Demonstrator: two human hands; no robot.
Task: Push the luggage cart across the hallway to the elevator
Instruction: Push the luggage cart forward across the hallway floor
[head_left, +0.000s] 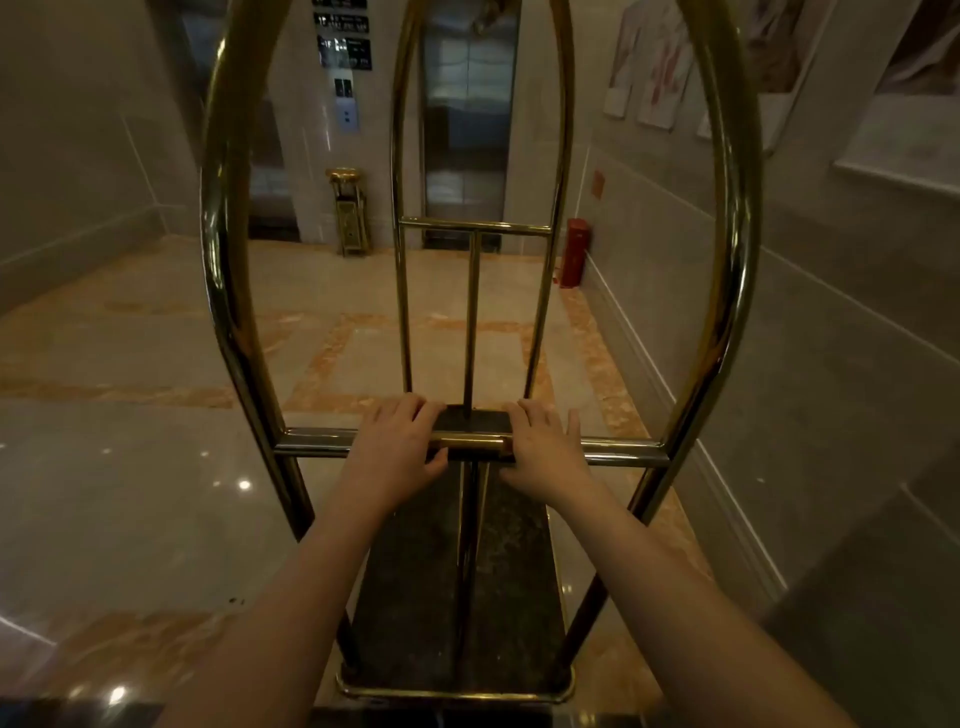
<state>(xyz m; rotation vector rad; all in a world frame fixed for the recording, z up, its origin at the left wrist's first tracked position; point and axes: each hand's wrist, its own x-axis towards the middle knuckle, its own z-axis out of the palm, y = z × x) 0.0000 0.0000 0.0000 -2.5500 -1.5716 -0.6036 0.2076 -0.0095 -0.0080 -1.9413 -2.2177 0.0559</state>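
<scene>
A brass luggage cart (223, 291) with tall arched tubes and a dark carpeted deck (410, 597) stands right in front of me. Its horizontal push bar (623, 451) crosses the near arch at waist height. My left hand (397, 441) wraps over the bar just left of centre. My right hand (543, 449) grips it just right of centre, its fingers draped over the top. The deck carries no bags. Straight ahead, seen through the arches, is the elevator (467, 130) with its metal doors closed. A call-button panel (347, 115) is on the wall to its left.
A gold ash-bin stand (350, 210) sits left of the elevator doors. A red box (575, 252) stands on the floor against the right wall. The right wall (831, 364) runs close beside the cart. Glossy marble floor (130, 467) spreads to the left.
</scene>
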